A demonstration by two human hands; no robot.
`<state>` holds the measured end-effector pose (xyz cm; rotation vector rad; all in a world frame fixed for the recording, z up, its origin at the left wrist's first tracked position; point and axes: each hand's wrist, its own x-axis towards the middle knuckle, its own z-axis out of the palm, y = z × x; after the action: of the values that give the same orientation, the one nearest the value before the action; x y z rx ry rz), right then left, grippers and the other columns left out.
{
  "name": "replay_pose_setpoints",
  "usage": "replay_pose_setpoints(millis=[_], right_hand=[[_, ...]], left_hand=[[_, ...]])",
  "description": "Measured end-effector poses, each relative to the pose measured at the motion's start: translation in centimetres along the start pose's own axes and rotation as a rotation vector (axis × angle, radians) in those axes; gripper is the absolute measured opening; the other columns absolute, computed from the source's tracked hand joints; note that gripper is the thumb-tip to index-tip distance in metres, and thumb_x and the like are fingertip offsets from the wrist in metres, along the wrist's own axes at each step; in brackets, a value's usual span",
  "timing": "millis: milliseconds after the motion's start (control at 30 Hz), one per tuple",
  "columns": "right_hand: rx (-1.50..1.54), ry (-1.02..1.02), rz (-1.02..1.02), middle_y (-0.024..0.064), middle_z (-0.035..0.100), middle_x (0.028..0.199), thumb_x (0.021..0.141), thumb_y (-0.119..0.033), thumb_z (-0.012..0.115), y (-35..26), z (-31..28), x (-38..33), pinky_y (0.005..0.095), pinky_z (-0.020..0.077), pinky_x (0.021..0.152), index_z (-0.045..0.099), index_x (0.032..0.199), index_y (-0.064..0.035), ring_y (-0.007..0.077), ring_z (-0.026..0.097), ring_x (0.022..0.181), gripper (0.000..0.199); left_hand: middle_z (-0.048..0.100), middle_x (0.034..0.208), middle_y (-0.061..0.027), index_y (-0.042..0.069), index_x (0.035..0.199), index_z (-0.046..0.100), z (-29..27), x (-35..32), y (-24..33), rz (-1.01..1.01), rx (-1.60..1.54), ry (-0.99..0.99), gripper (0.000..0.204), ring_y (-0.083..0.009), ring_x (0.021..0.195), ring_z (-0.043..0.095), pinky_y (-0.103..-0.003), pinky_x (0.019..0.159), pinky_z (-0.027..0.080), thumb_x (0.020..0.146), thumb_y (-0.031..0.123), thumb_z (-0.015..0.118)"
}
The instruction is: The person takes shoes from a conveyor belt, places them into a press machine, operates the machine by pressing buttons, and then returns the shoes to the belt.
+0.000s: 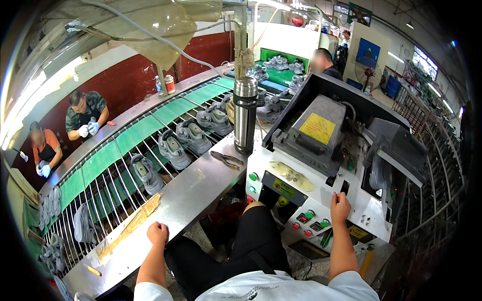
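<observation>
My left hand (158, 234) is closed in a loose fist at the near edge of the metal bench top (193, 193); I see nothing in it. My right hand (341, 207), also in a fist, is over the white top of the machine (316, 188), close to a dark slot, with nothing showing between its fingers. Beyond the bench, grey sneakers (174, 149) stand on a roller conveyor (108, 190). A pair of pliers (226, 159) lies on the bench near a steel thermos (245, 115). The machine's front carries coloured buttons (303, 220).
A dark hood (401, 150) rises on the machine's right, beside metal racks (432, 200). A yellow-handled tool (93, 270) lies at the bench's near left end. Two gloved co-workers (86, 118) are across the conveyor; another person (325, 62) is behind the machine.
</observation>
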<state>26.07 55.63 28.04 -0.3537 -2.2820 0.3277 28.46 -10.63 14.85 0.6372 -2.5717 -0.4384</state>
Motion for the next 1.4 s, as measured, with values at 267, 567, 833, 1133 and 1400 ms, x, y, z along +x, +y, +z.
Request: replay_pose_setpoints(millis=[267, 567, 833, 1133, 1400], right_hand=[[0.032, 0.027, 0.009, 0.0108, 0.055, 0.059, 0.084, -0.021, 0.066, 0.0, -0.4, 0.0, 0.0412, 0.0422, 0.049, 0.050, 0.071, -0.0072, 0.0322, 0.056, 0.055, 0.025], [0.076, 0.030, 0.007, 0.0086, 0.058, 0.061, 0.083, -0.024, 0.066, 0.3, -0.4, 0.4, 0.0390, 0.0453, 0.051, 0.053, 0.072, -0.0074, 0.0293, 0.059, 0.057, 0.024], [0.028, 0.316, 0.069, 0.0100, 0.057, 0.087, 0.072, -0.011, 0.068, 5.8, -3.3, 5.6, 0.0392, 0.0451, 0.074, 0.056, 0.097, -0.0057, 0.0283, 0.056, 0.084, 0.028], [-0.453, -0.027, 0.587, 0.0253, 0.047, 0.130, 0.071, -0.048, 0.069, 18.1, -6.0, 18.0, 0.0440, 0.0374, 0.101, 0.037, 0.135, -0.0034, 0.0397, 0.044, 0.123, 0.085], [-0.190, -0.358, 0.835, 0.0245, 0.038, 0.141, 0.061, -0.051, 0.072, 23.9, -5.7, 23.0, 0.0374, 0.0349, 0.106, 0.030, 0.141, 0.0017, 0.0376, 0.039, 0.130, 0.104]], left_hand=[[0.058, 0.065, -0.0166, 0.003, 0.060, 0.055, 0.1, -0.2, 0.1, 0.004, 0.013, 0.013, 0.022, -0.0349, 0.064, 0.057, -0.043, 0.061, 0.046, 0.075, 0.019, 0.060], [0.056, 0.064, -0.0178, 0.001, 0.060, 0.051, 0.4, -0.7, -0.6, 0.014, 0.026, 0.004, 0.024, -0.0367, 0.062, 0.054, -0.045, 0.059, 0.043, 0.077, 0.018, 0.058], [0.056, 0.065, -0.0180, 0.001, 0.064, 0.051, 1.3, -0.5, -1.5, 0.009, 0.084, 0.005, 0.024, -0.0360, 0.061, 0.054, -0.045, 0.059, 0.043, 0.081, 0.018, 0.055], [0.054, 0.065, -0.0203, 0.000, 0.063, 0.049, 1.2, -0.7, -1.2, -0.030, 0.100, 0.001, 0.025, -0.0383, 0.062, 0.052, -0.046, 0.059, 0.042, 0.080, 0.016, 0.055], [0.053, 0.064, -0.0179, 0.002, 0.062, 0.048, 1.6, -0.6, 0.0, -0.068, 0.067, 0.019, 0.025, -0.0358, 0.060, 0.052, -0.044, 0.058, 0.042, 0.080, 0.016, 0.055]])
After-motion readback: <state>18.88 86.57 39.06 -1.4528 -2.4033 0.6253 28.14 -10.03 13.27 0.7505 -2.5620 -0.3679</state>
